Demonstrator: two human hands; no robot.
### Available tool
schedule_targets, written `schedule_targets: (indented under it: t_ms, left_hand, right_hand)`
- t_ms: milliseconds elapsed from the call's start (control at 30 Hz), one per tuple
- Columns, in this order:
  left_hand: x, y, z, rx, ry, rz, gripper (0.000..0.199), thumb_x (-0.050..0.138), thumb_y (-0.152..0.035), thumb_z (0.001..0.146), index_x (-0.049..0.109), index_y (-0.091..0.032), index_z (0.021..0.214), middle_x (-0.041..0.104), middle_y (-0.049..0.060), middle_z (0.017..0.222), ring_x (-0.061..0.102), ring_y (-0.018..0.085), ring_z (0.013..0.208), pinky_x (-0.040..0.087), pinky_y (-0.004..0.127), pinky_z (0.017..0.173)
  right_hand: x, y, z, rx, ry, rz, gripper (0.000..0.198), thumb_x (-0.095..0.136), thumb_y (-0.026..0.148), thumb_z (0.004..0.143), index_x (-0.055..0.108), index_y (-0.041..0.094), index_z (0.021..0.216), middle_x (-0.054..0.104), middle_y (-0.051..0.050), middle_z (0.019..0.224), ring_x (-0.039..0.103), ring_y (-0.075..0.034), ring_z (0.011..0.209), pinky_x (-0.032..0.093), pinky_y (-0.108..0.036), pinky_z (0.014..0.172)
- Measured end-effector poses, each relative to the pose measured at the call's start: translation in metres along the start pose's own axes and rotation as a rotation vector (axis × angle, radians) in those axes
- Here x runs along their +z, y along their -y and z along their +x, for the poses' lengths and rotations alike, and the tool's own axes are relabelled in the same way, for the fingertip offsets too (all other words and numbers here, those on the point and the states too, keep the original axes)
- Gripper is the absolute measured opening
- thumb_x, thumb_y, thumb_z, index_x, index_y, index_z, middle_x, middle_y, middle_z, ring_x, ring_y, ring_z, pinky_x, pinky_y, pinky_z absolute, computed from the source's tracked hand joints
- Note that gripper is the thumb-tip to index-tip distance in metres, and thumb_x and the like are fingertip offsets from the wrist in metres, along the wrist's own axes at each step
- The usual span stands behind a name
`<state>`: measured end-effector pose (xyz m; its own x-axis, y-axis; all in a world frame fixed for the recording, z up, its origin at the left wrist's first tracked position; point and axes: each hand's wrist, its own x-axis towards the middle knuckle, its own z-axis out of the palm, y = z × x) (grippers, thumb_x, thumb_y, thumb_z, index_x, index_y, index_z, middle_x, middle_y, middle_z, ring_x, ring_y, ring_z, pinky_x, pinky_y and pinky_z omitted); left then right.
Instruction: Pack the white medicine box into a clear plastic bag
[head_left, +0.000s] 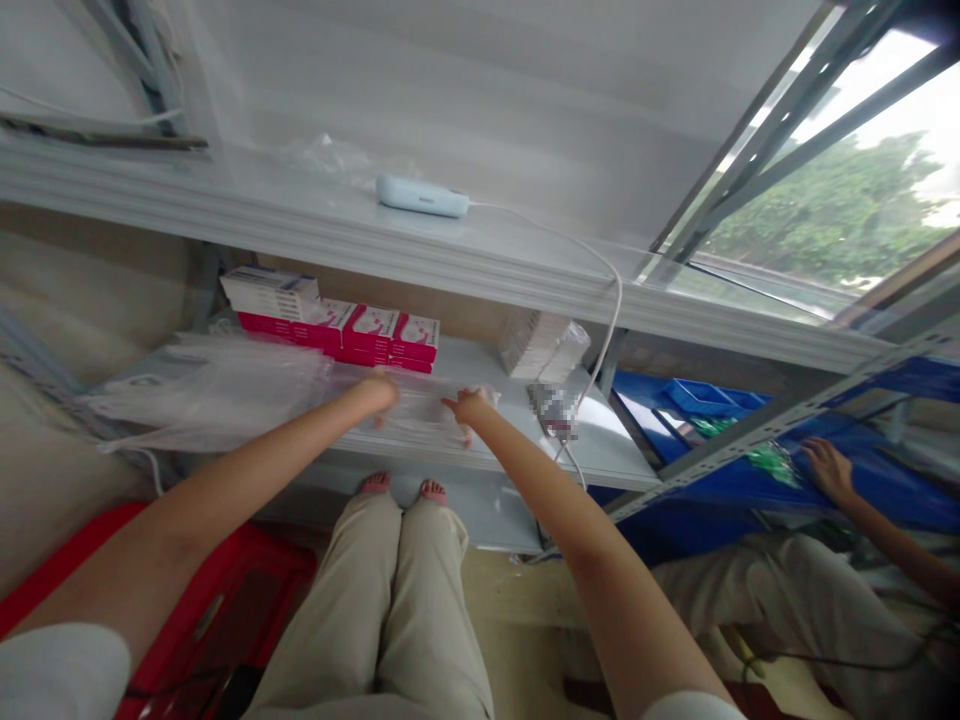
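Both of your arms reach forward over your knees to the lower grey metal shelf [600, 440], and the step in hand reads as taking hold of the flat clear plastic packet [420, 415] that lies near the shelf's front edge, at 12 o'clock from your lap.

Your left hand [377, 392] rests on the packet's left end with the fingers curled down onto the film; whether they pinch it or only press it cannot be told at this size. Your right hand [471, 408] sits at the packet's right end, fingers bent over the film and apparently gripping its edge. Both forearms run straight, converging toward the packet, wrists low.

At 10 o'clock from the left hand lies a larger heap of crumpled clear plastic bags [217, 390], touching or just beside the packet. At 12 o'clock behind the hands stands a row of pink-and-white cardboard boxes [367, 335].

For the next move, judge that you need a firm pinch at both ends before lifting, because thin film sags and slips. Keep clear of the white cable [611, 310] at 3 o'clock.
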<state>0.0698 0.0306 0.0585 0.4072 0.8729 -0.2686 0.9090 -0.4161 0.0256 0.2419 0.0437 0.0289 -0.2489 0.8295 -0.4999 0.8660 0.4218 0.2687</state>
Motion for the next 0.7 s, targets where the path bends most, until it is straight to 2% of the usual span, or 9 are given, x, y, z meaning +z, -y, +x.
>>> schedule_targets:
  t_ms: [67, 133, 200, 267, 367, 500, 567, 633, 700]
  left_hand:
    - [-0.006, -0.007, -0.008, 0.007, 0.067, 0.069, 0.031, 0.084, -0.019, 0.05, 0.073, -0.014, 0.079, 0.072, 0.011, 0.083, 0.063, 0.033, 0.092, 0.045, 0.043, 0.087]
    - [-0.013, -0.015, -0.017, 0.04, 0.085, 0.108, 0.018, 0.073, -0.026, 0.069, 0.073, -0.013, 0.082, 0.072, 0.013, 0.085, 0.064, 0.03, 0.089, 0.046, 0.039, 0.084]
    - [-0.017, -0.021, -0.028, 0.114, 0.002, 0.151, 0.023, 0.058, -0.028, 0.082, 0.073, -0.011, 0.087, 0.071, 0.015, 0.088, 0.064, 0.028, 0.088, 0.045, 0.036, 0.081]
    - [-0.019, -0.025, -0.036, 0.221, -0.146, 0.227, 0.028, 0.051, -0.028, 0.086, 0.072, -0.01, 0.088, 0.071, 0.017, 0.088, 0.064, 0.027, 0.086, 0.043, 0.036, 0.08]
    - [-0.017, -0.028, -0.046, 0.374, -0.349, 0.318, 0.027, 0.05, -0.028, 0.088, 0.072, -0.012, 0.083, 0.071, 0.016, 0.085, 0.064, 0.025, 0.087, 0.04, 0.037, 0.085]
    - [-0.015, -0.018, -0.055, 0.451, -0.487, 0.408, 0.023, 0.062, -0.035, 0.082, 0.072, -0.014, 0.079, 0.07, 0.015, 0.093, 0.057, 0.027, 0.103, 0.031, 0.039, 0.097]
    - [-0.016, -0.006, -0.057, 0.485, -0.483, 0.432, 0.025, 0.071, -0.038, 0.074, 0.072, -0.016, 0.086, 0.067, 0.013, 0.108, 0.052, 0.028, 0.111, 0.026, 0.041, 0.101]
    - [-0.019, 0.008, -0.057, 0.529, -0.414, 0.409, 0.035, 0.077, -0.038, 0.068, 0.069, -0.022, 0.098, 0.064, 0.009, 0.117, 0.049, 0.027, 0.113, 0.023, 0.043, 0.102]
    - [-0.022, 0.021, -0.056, 0.556, -0.319, 0.366, 0.041, 0.079, -0.037, 0.065, 0.067, -0.027, 0.103, 0.066, 0.004, 0.113, 0.05, 0.024, 0.11, 0.023, 0.041, 0.1]
  right_hand:
    - [0.0, 0.0, 0.0, 0.01, 0.019, -0.03, 0.126, 0.09, 0.019, 0.038, 0.025, 0.032, 0.146, 0.032, -0.014, 0.149, 0.025, -0.04, 0.136, 0.024, -0.058, 0.106]
    - [0.0, 0.0, 0.0, 0.012, 0.035, -0.04, 0.126, 0.089, 0.018, 0.04, 0.023, 0.03, 0.147, 0.032, -0.015, 0.148, 0.026, -0.04, 0.136, 0.028, -0.057, 0.105]
    - [0.0, 0.0, -0.001, 0.009, 0.043, -0.033, 0.124, 0.089, 0.018, 0.042, 0.024, 0.029, 0.147, 0.034, -0.016, 0.147, 0.028, -0.04, 0.135, 0.028, -0.057, 0.105]
    - [0.0, 0.0, -0.002, 0.012, 0.038, -0.007, 0.123, 0.089, 0.016, 0.042, 0.026, 0.028, 0.147, 0.036, -0.016, 0.145, 0.027, -0.041, 0.135, 0.028, -0.056, 0.106]
    - [0.001, 0.001, -0.001, 0.019, 0.017, 0.05, 0.123, 0.089, 0.011, 0.039, 0.03, 0.027, 0.146, 0.04, -0.017, 0.143, 0.025, -0.041, 0.135, 0.028, -0.053, 0.106]
    - [0.004, 0.001, 0.004, 0.009, -0.003, 0.024, 0.118, 0.088, 0.012, 0.04, 0.034, 0.026, 0.144, 0.043, -0.016, 0.14, 0.028, -0.041, 0.134, 0.028, -0.053, 0.105]
    - [0.005, 0.001, 0.006, 0.001, -0.006, 0.009, 0.111, 0.086, 0.014, 0.045, 0.035, 0.026, 0.143, 0.044, -0.015, 0.14, 0.03, -0.04, 0.133, 0.029, -0.053, 0.104]
    - [0.006, 0.001, 0.008, -0.004, 0.002, 0.011, 0.105, 0.085, 0.017, 0.049, 0.036, 0.026, 0.142, 0.046, -0.014, 0.139, 0.032, -0.038, 0.133, 0.029, -0.053, 0.104]
    - [0.007, 0.001, 0.01, -0.013, -0.005, 0.012, 0.101, 0.084, 0.017, 0.051, 0.038, 0.025, 0.141, 0.048, -0.015, 0.137, 0.034, -0.038, 0.132, 0.03, -0.054, 0.103]
